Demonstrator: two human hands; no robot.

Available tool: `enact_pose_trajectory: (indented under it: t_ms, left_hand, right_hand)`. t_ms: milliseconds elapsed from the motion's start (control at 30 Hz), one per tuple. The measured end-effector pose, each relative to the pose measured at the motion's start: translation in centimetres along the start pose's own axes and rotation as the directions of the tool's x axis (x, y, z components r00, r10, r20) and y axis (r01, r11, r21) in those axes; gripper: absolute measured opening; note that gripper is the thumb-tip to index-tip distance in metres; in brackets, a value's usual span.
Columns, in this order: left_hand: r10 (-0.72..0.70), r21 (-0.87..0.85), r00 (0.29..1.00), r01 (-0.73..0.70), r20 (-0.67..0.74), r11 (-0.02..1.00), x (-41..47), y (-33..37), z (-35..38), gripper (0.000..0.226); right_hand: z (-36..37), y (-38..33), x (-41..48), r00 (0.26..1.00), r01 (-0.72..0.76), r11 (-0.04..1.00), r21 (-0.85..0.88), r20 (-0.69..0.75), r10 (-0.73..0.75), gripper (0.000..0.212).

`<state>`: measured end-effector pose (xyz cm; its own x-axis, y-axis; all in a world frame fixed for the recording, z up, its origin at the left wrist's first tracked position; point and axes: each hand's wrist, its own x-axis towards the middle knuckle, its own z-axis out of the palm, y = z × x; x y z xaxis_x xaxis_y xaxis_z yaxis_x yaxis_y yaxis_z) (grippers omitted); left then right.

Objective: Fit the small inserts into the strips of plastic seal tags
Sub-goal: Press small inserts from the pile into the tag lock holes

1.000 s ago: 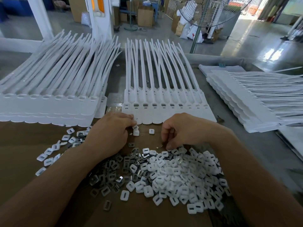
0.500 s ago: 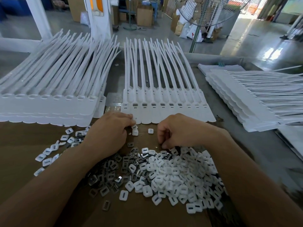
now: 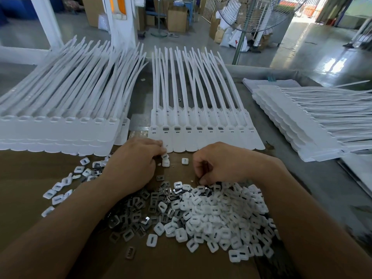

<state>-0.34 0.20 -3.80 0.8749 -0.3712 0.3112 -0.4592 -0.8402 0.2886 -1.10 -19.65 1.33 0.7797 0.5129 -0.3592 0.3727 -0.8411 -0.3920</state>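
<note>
We see the left hand (image 3: 132,162) curled, its fingertips at the near-left corner of the middle strip of seal tags (image 3: 203,138). The right hand (image 3: 227,164) curls over the far edge of the pile of inserts (image 3: 213,214) on the cardboard (image 3: 30,178). We cannot tell whether either hand pinches an insert.

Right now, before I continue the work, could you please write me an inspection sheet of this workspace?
Surface: brown cardboard sheet on a grey table.
Job's things: strip of seal tags ahead; left stack and right stack of strips beside it; heap of white inserts with metal pieces in front.
Clutter: scattered inserts at the left.
Hands: left hand at the strip's near edge, right hand at the heap; both curled, grip unclear.
Cables: nothing seen.
Surroundings: standing fan and cardboard boxes behind.
</note>
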Motion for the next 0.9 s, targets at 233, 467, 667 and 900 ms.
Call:
enact_pose_trajectory:
  t_ms: [233,467,667,900]
  left_hand:
    - [0.002,0.001,1.000,-0.002,-0.003,1.000,0.0,0.0,0.0,0.044]
    - [-0.005,0.000,1.000,0.005,0.005,1.000,0.0,0.0,0.0,0.044]
    - [0.006,0.005,1.000,-0.006,-0.005,1.000,0.2,0.1,0.0,0.044]
    - [0.019,0.011,1.000,-0.019,-0.007,1.000,-0.1,0.0,-0.1,0.044]
  right_hand:
    - [0.0,-0.1,0.0,1.000,-0.006,1.000,-0.005,-0.017,0.005,0.023]
    - [0.1,-0.2,-0.1,1.000,-0.003,1.000,0.030,-0.012,0.004,0.015]
    - [0.0,0.0,0.2,1.000,0.017,1.000,0.023,0.008,-0.017,0.019]
    - [-0.8,1.6,0.1,0.964,0.070,0.986,0.153,-0.264,-0.028,0.027]
